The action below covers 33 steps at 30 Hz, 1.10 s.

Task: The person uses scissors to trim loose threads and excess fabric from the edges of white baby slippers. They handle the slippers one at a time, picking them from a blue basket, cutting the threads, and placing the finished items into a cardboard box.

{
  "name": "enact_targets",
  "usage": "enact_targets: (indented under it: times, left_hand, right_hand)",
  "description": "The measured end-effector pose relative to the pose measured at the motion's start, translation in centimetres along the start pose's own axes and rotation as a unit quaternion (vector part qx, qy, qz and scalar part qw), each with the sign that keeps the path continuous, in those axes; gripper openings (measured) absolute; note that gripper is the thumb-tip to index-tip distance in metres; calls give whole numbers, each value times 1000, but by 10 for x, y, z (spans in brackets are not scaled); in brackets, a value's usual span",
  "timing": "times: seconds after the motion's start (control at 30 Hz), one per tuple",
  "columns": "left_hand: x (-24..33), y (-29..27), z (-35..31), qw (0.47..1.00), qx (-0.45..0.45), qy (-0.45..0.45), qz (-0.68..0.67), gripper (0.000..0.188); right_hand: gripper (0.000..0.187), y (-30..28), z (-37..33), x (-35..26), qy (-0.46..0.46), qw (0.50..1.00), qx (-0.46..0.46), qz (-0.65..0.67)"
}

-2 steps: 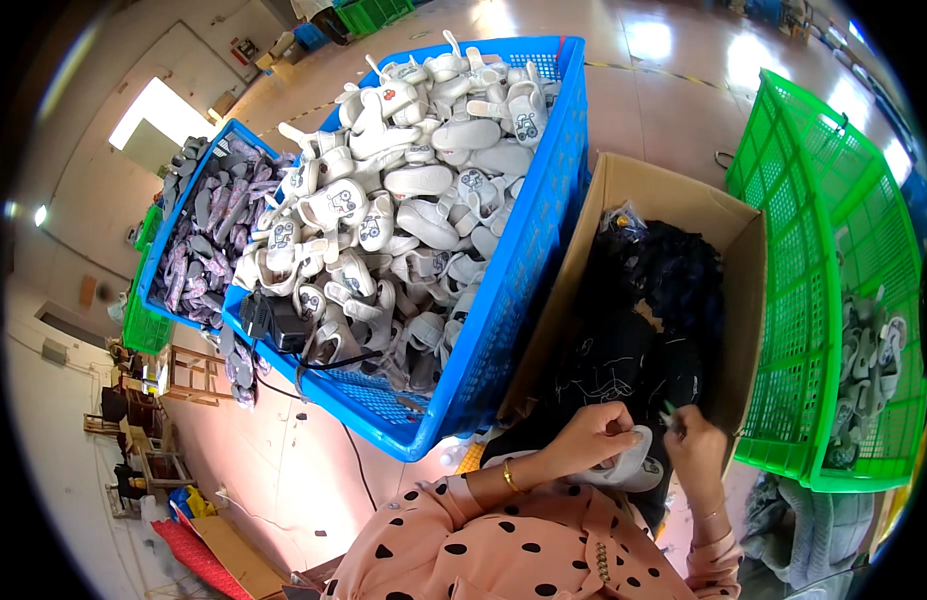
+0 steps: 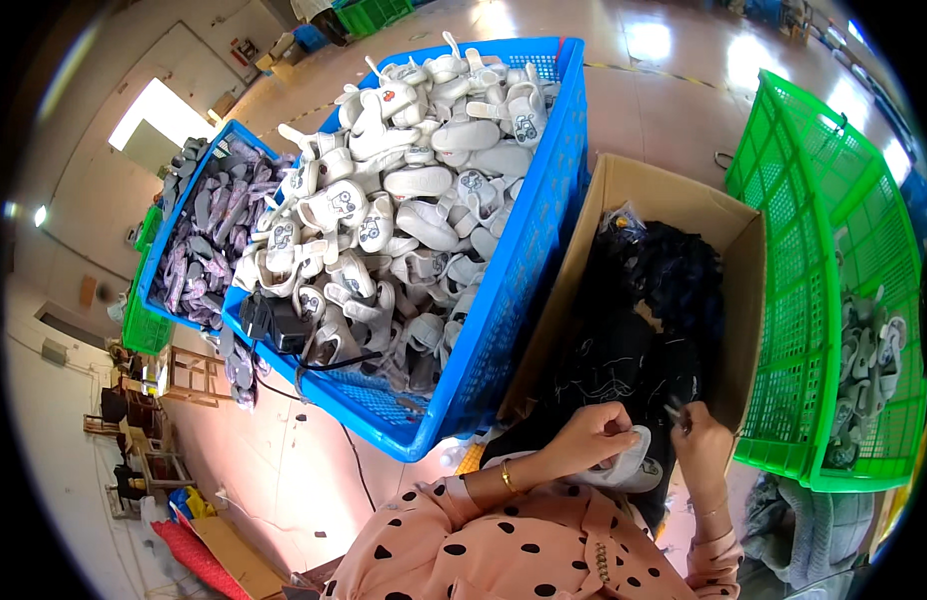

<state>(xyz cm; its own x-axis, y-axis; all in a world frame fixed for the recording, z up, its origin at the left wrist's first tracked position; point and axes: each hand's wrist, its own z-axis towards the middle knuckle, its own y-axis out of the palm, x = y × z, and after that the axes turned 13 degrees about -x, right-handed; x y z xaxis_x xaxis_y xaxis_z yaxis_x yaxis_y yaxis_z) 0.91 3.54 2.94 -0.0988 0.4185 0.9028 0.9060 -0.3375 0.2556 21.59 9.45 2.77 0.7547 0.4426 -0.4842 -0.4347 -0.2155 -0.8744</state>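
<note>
My left hand (image 2: 592, 440), with a gold bracelet at the wrist, is closed in a pinch on a small white shoe (image 2: 636, 468) over my lap. Another pale shoe edge shows just under it. To the right of the shoe, my right hand (image 2: 704, 445) is curled round a small thin tool (image 2: 674, 411). Only its narrow tip sticks out toward the shoe, so its exact kind is hidden. The tip stands apart from the shoe. Black-clad legs with loose thread bits on them lie beneath both hands.
A blue crate (image 2: 439, 425) heaped with white children's shoes stands front left, a black device on its corner. Behind it is another blue crate (image 2: 159, 262) of purple-grey shoes. Ahead, a cardboard box (image 2: 741, 225) holds dark material. Green crates (image 2: 784, 270) stand right, one containing grey shoes.
My right hand has shifted slightly to the right and turned, carrying the tool's tip a little away from the shoe. My left hand and the shoe stay almost in place.
</note>
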Motion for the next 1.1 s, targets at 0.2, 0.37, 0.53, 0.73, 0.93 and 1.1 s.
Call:
enact_targets:
  times: [0.2,0.37,0.53,0.73,0.93,1.1]
  left_hand:
    - [-1,1,5,1000,-7,-10,-11,16]
    - [-12,3,5,999,-24,-8,-20,14]
    - [-21,0,0,999,5,-28,-19,13]
    - [-7,-5,4,996,44,-42,-68,12]
    - [-4,-8,7,996,48,-12,-80,10]
    - [-10,-5,10,999,23,1,-45,11]
  right_hand:
    - [16,-1,-16,-17,28,963,-132,235]
    - [18,0,-16,-17,-32,974,-145,172]
    - [17,4,-14,-17,-117,983,-138,43]
    - [5,29,-8,19,43,961,-66,264]
    - [28,15,-10,8,141,821,-153,531]
    - [20,19,-18,1,80,866,-174,462]
